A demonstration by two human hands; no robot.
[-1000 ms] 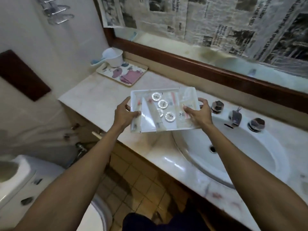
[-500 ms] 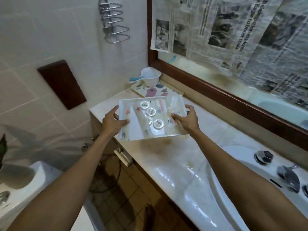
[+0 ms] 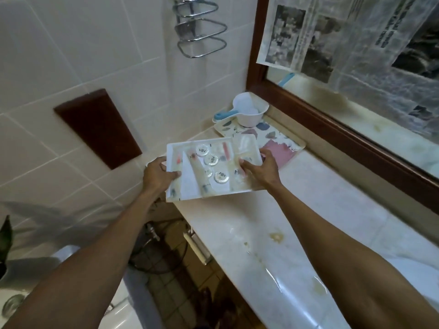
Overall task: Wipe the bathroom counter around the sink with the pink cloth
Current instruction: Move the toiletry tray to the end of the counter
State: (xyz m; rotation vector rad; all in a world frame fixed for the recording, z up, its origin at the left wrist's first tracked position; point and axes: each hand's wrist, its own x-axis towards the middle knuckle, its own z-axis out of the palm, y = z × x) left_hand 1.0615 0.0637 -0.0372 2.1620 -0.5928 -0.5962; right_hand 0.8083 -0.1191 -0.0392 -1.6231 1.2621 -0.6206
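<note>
Both hands hold a white tray (image 3: pixel 175 148) of toiletries over the left end of the bench (image 3: pixel 313 200).
The left hand (image 3: pixel 158 175) has its grip curled on the tray's left rim, thumb over the edge; the right hand (image 3: pixel 260 168) has its grip pinching the right rim. Small round containers (image 3: pixel 221 177) and tubes lie inside. The pink cloth (image 3: pixel 280 153) lies just beyond, on a patterned tray (image 3: pixel 295 141) in the bench's far left corner, near a white scoop (image 3: pixel 249 112).

Near tray (image 3: pixel 171 148): overhanging the counter's (image 3: pixel 308 205) left end.
Far tray (image 3: pixel 270 134): sitting behind it, in the corner.
Cloth (image 3: pixel 279 154): lying on the far tray.
Scoop (image 3: pixel 249 112): standing behind the cloth.
</note>
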